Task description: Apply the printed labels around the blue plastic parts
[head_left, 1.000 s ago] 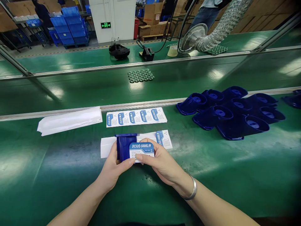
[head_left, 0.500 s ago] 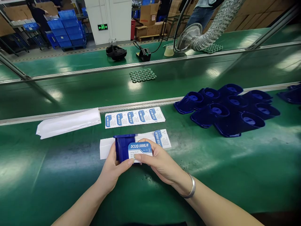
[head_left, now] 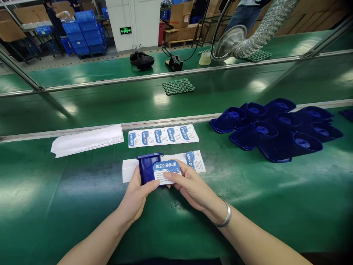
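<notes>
In the head view we count one blue part (head_left: 147,167) between our two hands, with one DC52Q-5000L/H label (head_left: 168,167) over its right portion. Just beyond our hands lies one backing strip (head_left: 128,173), partly hidden, with one printed label showing at its right end; beyond that, one label sheet (head_left: 164,136) shows five labels. We see one paper stack (head_left: 88,140) beyond and left of our hands; its sheets are too tight to count. Beyond and right of them, we count eight blue housings (head_left: 286,119) grouped together, plus another cut off farther right.

Our left hand (head_left: 134,197) grips the part's left side, thumb across the lower front. Our right hand (head_left: 194,187) holds the right side, thumb on the label, fingers curled behind, forearm slanting inward.
</notes>
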`<state>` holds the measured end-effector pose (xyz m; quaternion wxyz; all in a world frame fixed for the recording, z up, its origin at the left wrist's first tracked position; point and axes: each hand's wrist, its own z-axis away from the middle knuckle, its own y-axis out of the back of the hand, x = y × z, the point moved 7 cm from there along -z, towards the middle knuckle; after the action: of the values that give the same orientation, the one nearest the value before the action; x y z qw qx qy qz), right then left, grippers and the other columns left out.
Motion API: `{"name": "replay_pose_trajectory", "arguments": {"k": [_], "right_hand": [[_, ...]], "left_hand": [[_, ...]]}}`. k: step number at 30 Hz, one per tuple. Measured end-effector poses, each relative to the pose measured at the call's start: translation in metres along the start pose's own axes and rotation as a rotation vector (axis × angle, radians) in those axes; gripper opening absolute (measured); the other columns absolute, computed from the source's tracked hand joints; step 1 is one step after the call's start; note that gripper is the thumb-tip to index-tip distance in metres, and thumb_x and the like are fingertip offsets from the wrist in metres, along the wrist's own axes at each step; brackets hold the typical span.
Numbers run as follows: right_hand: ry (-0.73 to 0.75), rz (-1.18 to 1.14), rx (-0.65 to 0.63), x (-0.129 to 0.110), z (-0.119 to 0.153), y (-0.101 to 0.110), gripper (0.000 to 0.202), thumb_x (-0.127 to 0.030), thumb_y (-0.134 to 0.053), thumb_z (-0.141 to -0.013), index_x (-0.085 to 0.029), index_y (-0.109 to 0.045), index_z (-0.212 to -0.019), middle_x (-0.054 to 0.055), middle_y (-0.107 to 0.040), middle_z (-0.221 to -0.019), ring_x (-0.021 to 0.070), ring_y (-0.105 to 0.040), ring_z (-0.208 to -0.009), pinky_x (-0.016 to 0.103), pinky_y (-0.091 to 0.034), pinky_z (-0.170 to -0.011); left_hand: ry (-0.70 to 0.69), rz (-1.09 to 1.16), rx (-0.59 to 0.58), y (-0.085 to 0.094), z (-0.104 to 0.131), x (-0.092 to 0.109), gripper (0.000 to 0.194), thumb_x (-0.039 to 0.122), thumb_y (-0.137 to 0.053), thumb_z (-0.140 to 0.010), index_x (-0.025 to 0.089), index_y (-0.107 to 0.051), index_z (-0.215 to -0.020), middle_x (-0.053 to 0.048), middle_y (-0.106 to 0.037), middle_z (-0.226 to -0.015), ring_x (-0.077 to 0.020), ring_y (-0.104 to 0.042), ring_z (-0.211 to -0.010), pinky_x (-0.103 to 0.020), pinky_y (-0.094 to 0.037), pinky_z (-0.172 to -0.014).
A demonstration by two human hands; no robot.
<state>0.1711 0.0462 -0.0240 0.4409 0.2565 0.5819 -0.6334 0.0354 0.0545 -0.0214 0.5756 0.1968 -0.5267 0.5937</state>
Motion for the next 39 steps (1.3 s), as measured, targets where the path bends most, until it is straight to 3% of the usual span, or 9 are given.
{"name": "replay_pose_trajectory", "arguments": {"k": [9,13,18,23,26,28,32,34,39], "right_hand": [[0.029,0.04,-0.007,-0.005,0.0,-0.001,0.028,-0.038,-0.081,-0.089,-0.018,-0.063,-0.096,0.002,-0.061,-0.09,0.015,-0.052,-0.079,0.025,-0.045,-0.068],[0.059,0.132,-0.047,-0.001,0.005,-0.009,0.027,-0.04,-0.078,-0.092,-0.02,-0.062,-0.1,0.0,-0.059,-0.089,0.0155,-0.053,-0.08,0.026,-0.045,-0.072],[0.073,0.144,-0.077,0.002,0.009,-0.015,0.028,-0.041,-0.076,-0.093,-0.02,-0.062,-0.102,0.001,-0.06,-0.094,0.0166,-0.054,-0.084,0.027,-0.045,-0.075],[0.069,0.069,-0.059,-0.007,0.003,-0.01,0.03,-0.046,-0.075,-0.092,-0.019,-0.064,-0.101,0.002,-0.058,-0.089,0.016,-0.052,-0.078,0.024,-0.042,-0.064],[0.115,0.092,-0.045,-0.016,0.0,-0.007,0.03,-0.047,-0.075,-0.091,-0.019,-0.063,-0.092,0.001,-0.057,-0.082,0.0157,-0.051,-0.074,0.025,-0.041,-0.062],[0.14,0.12,-0.042,-0.02,-0.001,-0.006,0.032,-0.048,-0.074,-0.091,-0.019,-0.061,-0.092,0.001,-0.057,-0.082,0.0162,-0.051,-0.074,0.026,-0.042,-0.062],[0.234,0.274,-0.018,-0.029,0.001,-0.007,0.032,-0.049,-0.067,-0.095,-0.02,-0.058,-0.106,0.004,-0.06,-0.093,0.0193,-0.056,-0.081,0.03,-0.047,-0.069],[0.305,0.425,0.048,-0.037,0.004,-0.003,0.031,-0.049,-0.063,-0.098,-0.02,-0.057,-0.109,0.005,-0.06,-0.096,0.0204,-0.057,-0.085,0.032,-0.047,-0.072],[0.436,0.734,0.144,-0.055,0.01,0.001,0.035,-0.054,-0.056,-0.101,-0.021,-0.053,-0.088,0.001,-0.055,-0.08,0.0183,-0.052,-0.072,0.032,-0.041,-0.066]], "left_hand": [[-0.004,0.01,-0.051,-0.003,0.001,0.002,0.063,0.026,-0.078,-0.083,0.024,-0.051,-0.139,-0.008,-0.061,-0.139,-0.0307,-0.054,-0.131,-0.043,-0.043,-0.11],[0.006,0.05,0.084,0.006,-0.002,-0.004,0.048,0.041,-0.073,-0.088,0.024,-0.058,-0.131,-0.007,-0.068,-0.128,-0.0295,-0.06,-0.122,-0.04,-0.049,-0.1],[0.01,0.081,0.154,0.011,-0.004,-0.007,0.044,0.039,-0.077,-0.084,0.02,-0.064,-0.122,-0.009,-0.072,-0.115,-0.0298,-0.066,-0.11,-0.04,-0.053,-0.093],[0.043,0.094,0.04,0.002,0.0,-0.005,0.045,0.029,-0.077,-0.084,0.022,-0.063,-0.126,-0.009,-0.07,-0.125,-0.0299,-0.063,-0.117,-0.041,-0.051,-0.098],[0.014,0.079,-0.087,-0.008,0.001,0.0,0.06,0.019,-0.082,-0.077,0.025,-0.06,-0.132,-0.008,-0.068,-0.131,-0.0295,-0.06,-0.124,-0.041,-0.046,-0.107],[-0.019,0.084,-0.11,-0.009,0.0,0.001,0.069,0.02,-0.085,-0.073,0.027,-0.057,-0.136,-0.008,-0.066,-0.133,-0.0298,-0.057,-0.128,-0.042,-0.043,-0.111],[-0.051,0.133,0.005,0.004,-0.004,-0.003,0.056,0.037,-0.075,-0.087,0.029,-0.055,-0.138,-0.007,-0.067,-0.132,-0.0285,-0.055,-0.131,-0.044,-0.042,-0.111],[-0.047,0.134,0.05,0.009,-0.006,-0.006,0.054,0.038,-0.072,-0.09,0.031,-0.053,-0.14,-0.006,-0.068,-0.131,-0.0279,-0.056,-0.13,-0.044,-0.042,-0.111],[-0.065,0.123,0.031,0.009,-0.005,-0.006,0.058,0.032,-0.076,-0.086,0.029,-0.053,-0.139,-0.007,-0.069,-0.127,-0.0294,-0.058,-0.128,-0.045,-0.044,-0.109]]}}
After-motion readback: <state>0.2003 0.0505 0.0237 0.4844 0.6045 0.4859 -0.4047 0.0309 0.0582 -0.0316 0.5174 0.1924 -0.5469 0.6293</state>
